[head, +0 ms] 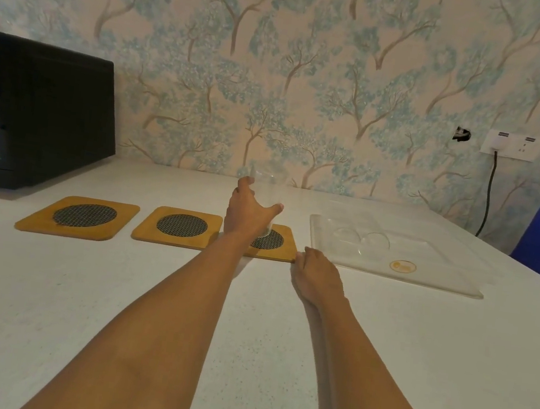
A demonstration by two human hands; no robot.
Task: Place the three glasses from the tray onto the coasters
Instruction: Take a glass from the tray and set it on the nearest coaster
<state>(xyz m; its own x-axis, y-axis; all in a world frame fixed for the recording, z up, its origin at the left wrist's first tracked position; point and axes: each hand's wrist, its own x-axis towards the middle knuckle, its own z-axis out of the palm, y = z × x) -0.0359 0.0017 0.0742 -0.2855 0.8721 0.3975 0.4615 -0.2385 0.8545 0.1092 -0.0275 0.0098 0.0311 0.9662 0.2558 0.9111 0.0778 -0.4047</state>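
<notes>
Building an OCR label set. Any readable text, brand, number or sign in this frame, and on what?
None legible.
Round orange sticker on the clear tray: print too small to read.
Wall socket plate: two dark labels, blurred.
Black appliance: faint front markings, unreadable.

Left grip [249, 213] curled, right grip [316, 274] flat

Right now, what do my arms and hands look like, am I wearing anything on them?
Both forearms are bare with no sleeves in view. The left hand and right hand show no gloves, rings, watch or bracelets. No markings are visible on either arm.
</notes>
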